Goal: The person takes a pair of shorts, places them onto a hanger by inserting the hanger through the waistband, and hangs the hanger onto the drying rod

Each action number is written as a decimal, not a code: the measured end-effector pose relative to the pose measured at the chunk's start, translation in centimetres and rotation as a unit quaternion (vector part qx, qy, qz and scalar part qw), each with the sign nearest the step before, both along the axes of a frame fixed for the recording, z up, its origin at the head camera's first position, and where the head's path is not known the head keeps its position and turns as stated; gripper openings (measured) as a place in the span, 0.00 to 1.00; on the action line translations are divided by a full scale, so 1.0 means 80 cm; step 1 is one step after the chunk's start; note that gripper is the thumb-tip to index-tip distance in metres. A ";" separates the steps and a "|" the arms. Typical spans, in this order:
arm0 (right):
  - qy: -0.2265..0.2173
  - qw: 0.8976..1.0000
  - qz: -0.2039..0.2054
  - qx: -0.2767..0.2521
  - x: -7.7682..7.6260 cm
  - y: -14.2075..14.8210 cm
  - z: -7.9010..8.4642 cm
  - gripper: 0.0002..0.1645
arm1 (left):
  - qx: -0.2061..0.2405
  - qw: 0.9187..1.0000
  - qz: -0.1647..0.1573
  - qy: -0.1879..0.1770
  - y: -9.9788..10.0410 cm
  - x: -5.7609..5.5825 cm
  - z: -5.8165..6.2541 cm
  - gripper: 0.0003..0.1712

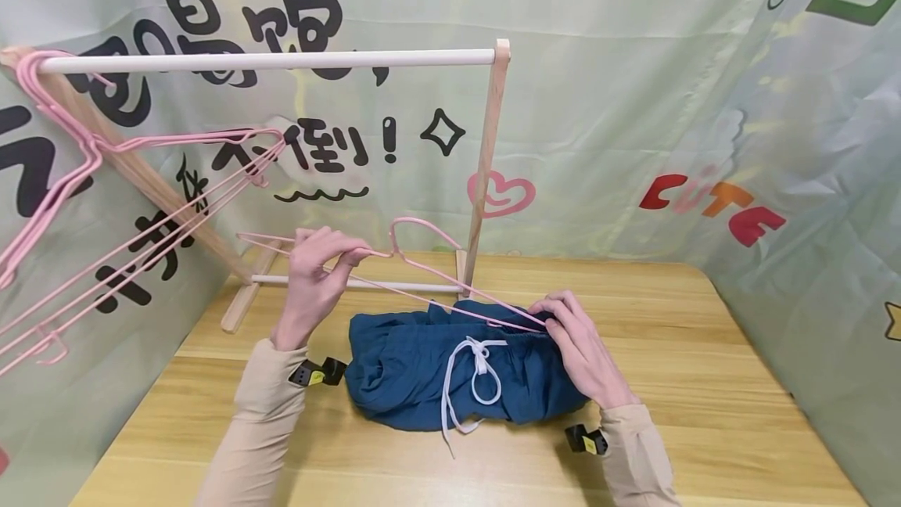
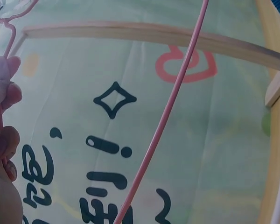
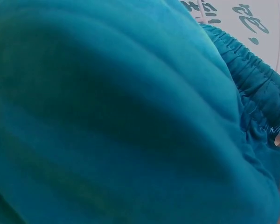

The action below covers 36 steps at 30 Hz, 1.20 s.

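My left hand (image 1: 317,276) pinches a pink hanger (image 1: 472,289) along one shoulder, close to the neck, and holds that side up. The hanger slants down to the right, its hook pointing up and to the right. Its right end meets the waist opening of blue drawstring pants (image 1: 415,374), bunched on the table with a white drawstring (image 1: 482,358) tied in a bow. There my right hand (image 1: 580,346) grips the waistband beside the hanger's tip. In the right wrist view, the gathered waistband (image 3: 252,65) lies between fingers at the right edge; blue cloth fills most of that view.
Behind the pants stands a rack with a white top bar (image 1: 281,61), wooden posts (image 1: 486,170) and a lower white bar (image 1: 408,285). Several pink hangers (image 1: 91,143) hang at its left end, jutting toward my left arm. Printed cloth (image 1: 598,116) surrounds the wooden table (image 1: 704,382).
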State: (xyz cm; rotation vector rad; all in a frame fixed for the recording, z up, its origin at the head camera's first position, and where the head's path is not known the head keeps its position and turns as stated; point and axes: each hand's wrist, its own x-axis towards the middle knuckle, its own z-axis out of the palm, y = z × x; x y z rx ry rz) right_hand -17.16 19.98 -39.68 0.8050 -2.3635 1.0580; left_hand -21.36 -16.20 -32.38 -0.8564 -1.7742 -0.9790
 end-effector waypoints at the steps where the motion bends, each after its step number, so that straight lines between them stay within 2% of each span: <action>1: 0.000 1.000 0.000 0.000 0.000 0.000 0.000 0.17 | -0.004 1.000 -0.001 0.001 0.002 -0.001 0.000 0.04; 7: 0.001 1.000 -0.001 -0.001 0.000 0.000 0.000 0.17 | -0.030 1.000 0.001 -0.010 0.018 -0.003 -0.006 0.05; 15: 0.023 1.000 0.001 -0.007 0.000 -0.002 -0.001 0.15 | -0.060 0.996 -0.003 -0.072 0.043 0.000 -0.024 0.07; 26: 0.040 0.999 -0.025 -0.010 0.001 -0.006 0.000 0.14 | -0.111 0.982 0.052 -0.144 0.078 0.015 -0.043 0.07; 32: 0.050 0.998 -0.031 -0.005 0.000 -0.008 0.000 0.13 | -0.135 0.972 0.053 -0.183 0.101 0.020 -0.053 0.09; 36: 0.047 0.998 -0.034 -0.003 0.001 -0.008 0.001 0.13 | -0.138 0.970 0.054 -0.190 0.114 0.022 -0.058 0.08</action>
